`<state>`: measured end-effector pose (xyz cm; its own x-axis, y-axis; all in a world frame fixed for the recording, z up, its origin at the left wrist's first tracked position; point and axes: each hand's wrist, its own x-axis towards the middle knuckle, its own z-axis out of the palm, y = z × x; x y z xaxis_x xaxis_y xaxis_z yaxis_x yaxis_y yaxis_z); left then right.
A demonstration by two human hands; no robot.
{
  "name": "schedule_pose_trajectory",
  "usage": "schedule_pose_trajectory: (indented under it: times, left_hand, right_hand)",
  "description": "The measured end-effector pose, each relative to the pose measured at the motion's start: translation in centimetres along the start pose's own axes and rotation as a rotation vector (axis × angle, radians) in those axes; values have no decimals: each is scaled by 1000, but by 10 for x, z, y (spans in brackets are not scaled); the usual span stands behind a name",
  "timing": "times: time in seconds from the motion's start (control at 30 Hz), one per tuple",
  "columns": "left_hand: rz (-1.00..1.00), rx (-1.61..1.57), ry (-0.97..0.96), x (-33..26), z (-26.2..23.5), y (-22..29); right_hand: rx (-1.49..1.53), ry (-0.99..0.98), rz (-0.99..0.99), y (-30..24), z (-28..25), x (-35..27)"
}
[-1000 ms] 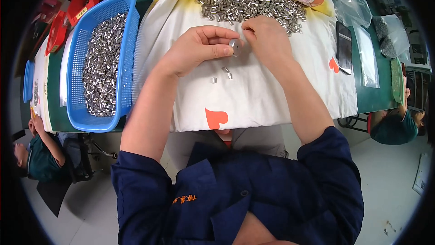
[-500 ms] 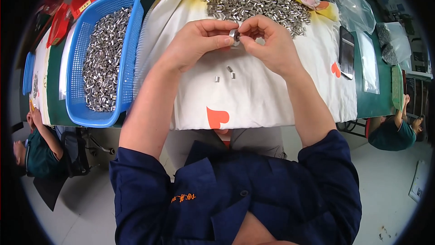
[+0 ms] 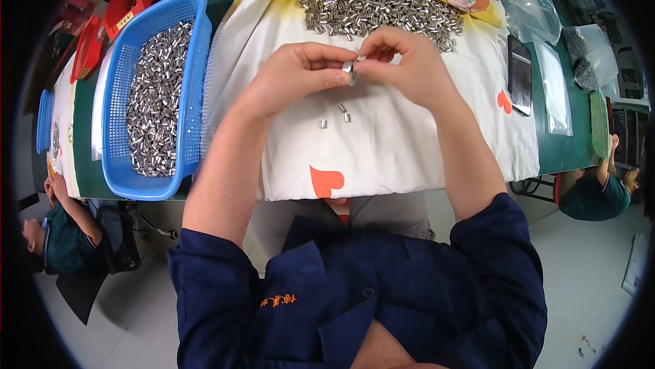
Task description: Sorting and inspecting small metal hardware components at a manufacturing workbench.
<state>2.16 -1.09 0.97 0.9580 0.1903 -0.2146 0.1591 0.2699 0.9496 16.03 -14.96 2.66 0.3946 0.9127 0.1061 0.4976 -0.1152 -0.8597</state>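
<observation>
A soft white cloth with orange hearts covers the desk. A blue plastic basket holds many shiny metal tubes. Both hands pinch one tiny metal tube above the cloth: the left hand and the right hand. Its long side stands nearly up.

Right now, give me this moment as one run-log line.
left hand: pinching small metal piece | right hand: touching same piece | three loose pieces on cloth | blue basket left
</observation>
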Motion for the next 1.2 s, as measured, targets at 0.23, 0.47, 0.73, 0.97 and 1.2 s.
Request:
schedule_pose_trajectory:
  times: [0.23, 0.47, 0.73, 0.97, 1.2]
  left_hand:
    - [-38, 134, -132, -2, 1, 1]
    - [2, 101, -35, 2, -2, -3]
    - [59, -144, 137, 4, -7, -4]
    - [70, -90, 129, 5, -4, -2]
    - [37, -53, 107, 3, -5, -2]
  right_hand:
    - [-558, 390, -275, 31, 21, 21]
    - [-527, 418, -268, 30, 23, 20]
    - [155, 113, -33, 0, 17, 1]
    - [-121, 253, -217, -4, 24, -2]
    - [243, 40, 85, 0, 12, -1]
